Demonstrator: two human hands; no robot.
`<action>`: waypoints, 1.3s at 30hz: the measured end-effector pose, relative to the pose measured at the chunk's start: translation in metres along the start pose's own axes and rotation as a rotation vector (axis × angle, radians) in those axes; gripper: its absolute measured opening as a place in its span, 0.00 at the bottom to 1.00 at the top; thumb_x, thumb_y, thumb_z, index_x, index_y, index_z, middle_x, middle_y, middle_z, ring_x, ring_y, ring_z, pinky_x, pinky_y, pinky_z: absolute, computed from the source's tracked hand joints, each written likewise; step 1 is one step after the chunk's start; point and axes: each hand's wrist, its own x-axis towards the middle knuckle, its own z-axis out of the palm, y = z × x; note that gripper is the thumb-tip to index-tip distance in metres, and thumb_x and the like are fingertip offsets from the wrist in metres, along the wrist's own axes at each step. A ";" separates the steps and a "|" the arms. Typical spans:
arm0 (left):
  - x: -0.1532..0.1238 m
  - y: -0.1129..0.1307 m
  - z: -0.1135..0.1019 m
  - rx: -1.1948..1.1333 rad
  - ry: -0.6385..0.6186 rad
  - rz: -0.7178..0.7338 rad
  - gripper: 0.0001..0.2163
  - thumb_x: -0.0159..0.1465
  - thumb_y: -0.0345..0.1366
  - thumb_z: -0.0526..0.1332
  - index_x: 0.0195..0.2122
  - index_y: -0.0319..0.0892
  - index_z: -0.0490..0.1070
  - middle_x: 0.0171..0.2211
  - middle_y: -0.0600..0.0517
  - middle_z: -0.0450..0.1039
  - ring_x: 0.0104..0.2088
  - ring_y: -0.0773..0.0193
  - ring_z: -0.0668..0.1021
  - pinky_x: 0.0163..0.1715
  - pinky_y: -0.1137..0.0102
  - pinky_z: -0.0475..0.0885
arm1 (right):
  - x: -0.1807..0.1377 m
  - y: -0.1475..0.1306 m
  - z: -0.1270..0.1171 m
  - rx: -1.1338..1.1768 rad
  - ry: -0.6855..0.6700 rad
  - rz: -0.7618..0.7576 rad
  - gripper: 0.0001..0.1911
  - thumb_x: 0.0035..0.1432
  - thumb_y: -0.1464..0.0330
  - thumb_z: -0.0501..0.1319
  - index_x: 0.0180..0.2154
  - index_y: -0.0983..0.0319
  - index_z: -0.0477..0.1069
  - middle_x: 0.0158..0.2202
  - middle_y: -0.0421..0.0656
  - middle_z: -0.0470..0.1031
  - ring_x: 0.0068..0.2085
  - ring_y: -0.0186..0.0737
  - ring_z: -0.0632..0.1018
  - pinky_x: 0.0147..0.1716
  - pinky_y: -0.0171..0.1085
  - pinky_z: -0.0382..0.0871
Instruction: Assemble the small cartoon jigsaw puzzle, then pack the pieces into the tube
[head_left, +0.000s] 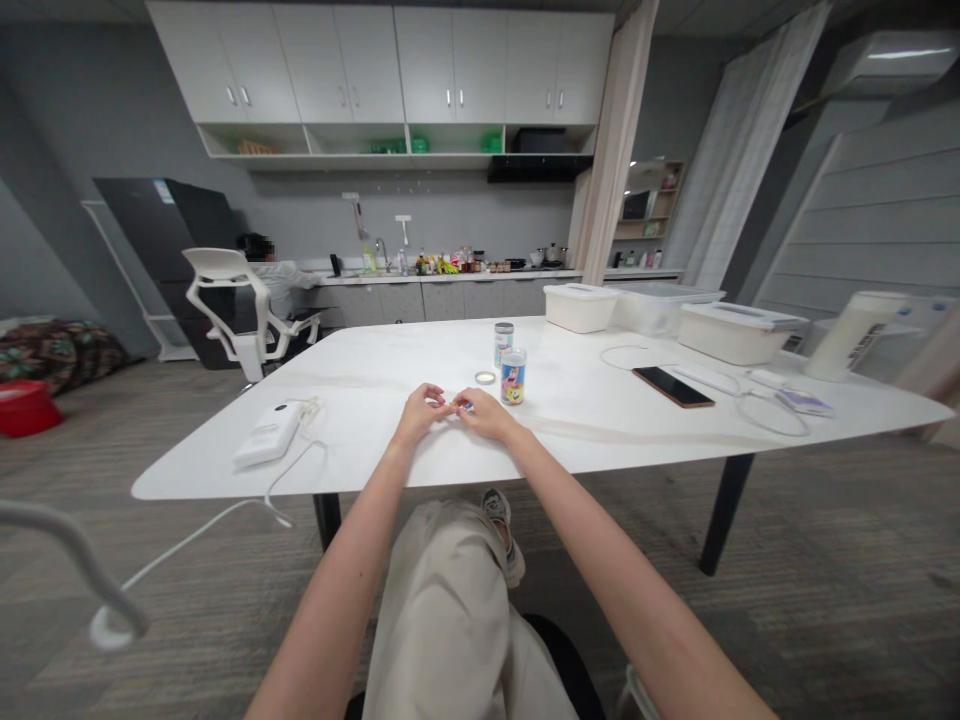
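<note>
Both my hands meet over the white table near its front edge. My left hand has its fingers curled and pinched together. My right hand is also closed in a pinch, and a tiny light-coloured object with a bit of blue shows between the fingertips of both hands; it is too small to name. Just beyond my right hand stand a small jar with a cartoon label and a second jar behind it. A small round lid lies flat beside them.
A white power strip with a cable lies at the left. A dark phone, white cables, white lidded tubs and a white roll sit at the right. A person sits in a white chair by the far kitchen counter.
</note>
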 end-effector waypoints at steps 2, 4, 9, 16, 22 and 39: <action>0.000 0.002 0.000 -0.025 0.006 -0.012 0.28 0.35 0.45 0.76 0.34 0.41 0.67 0.27 0.58 0.70 0.24 0.69 0.74 0.28 0.70 0.70 | 0.001 -0.002 -0.002 0.051 0.007 0.027 0.06 0.57 0.74 0.60 0.37 0.64 0.73 0.37 0.45 0.77 0.39 0.38 0.75 0.43 0.37 0.67; -0.001 0.004 0.000 -0.044 0.001 -0.024 0.29 0.35 0.46 0.76 0.34 0.41 0.66 0.28 0.58 0.70 0.25 0.68 0.75 0.29 0.69 0.71 | 0.001 -0.002 -0.003 0.090 0.016 0.068 0.04 0.57 0.74 0.60 0.36 0.65 0.73 0.35 0.44 0.76 0.37 0.37 0.75 0.41 0.36 0.67; -0.001 0.005 0.001 -0.002 -0.054 -0.009 0.27 0.38 0.45 0.74 0.35 0.41 0.67 0.31 0.55 0.71 0.30 0.65 0.76 0.32 0.68 0.71 | 0.001 -0.004 -0.002 0.091 0.054 0.113 0.04 0.57 0.75 0.59 0.35 0.64 0.72 0.35 0.44 0.76 0.37 0.36 0.75 0.39 0.35 0.66; 0.001 0.005 0.002 0.174 -0.219 0.101 0.16 0.55 0.47 0.62 0.39 0.41 0.73 0.26 0.53 0.73 0.28 0.64 0.72 0.33 0.69 0.68 | 0.007 -0.029 -0.042 -0.108 0.226 -0.063 0.06 0.62 0.73 0.55 0.36 0.63 0.70 0.36 0.45 0.72 0.41 0.40 0.73 0.45 0.37 0.66; 0.001 0.000 0.004 0.246 -0.197 0.087 0.15 0.59 0.33 0.48 0.42 0.42 0.71 0.22 0.56 0.70 0.28 0.64 0.72 0.36 0.70 0.66 | 0.030 -0.016 -0.130 -0.384 0.259 0.273 0.10 0.60 0.72 0.56 0.40 0.66 0.75 0.43 0.51 0.70 0.45 0.44 0.74 0.50 0.40 0.66; 0.003 -0.002 0.010 0.572 -0.233 0.089 0.16 0.58 0.33 0.55 0.45 0.37 0.77 0.31 0.49 0.73 0.31 0.62 0.73 0.37 0.69 0.68 | 0.036 -0.014 -0.133 -0.429 0.101 0.179 0.15 0.60 0.75 0.53 0.42 0.65 0.78 0.44 0.49 0.75 0.44 0.40 0.75 0.46 0.34 0.66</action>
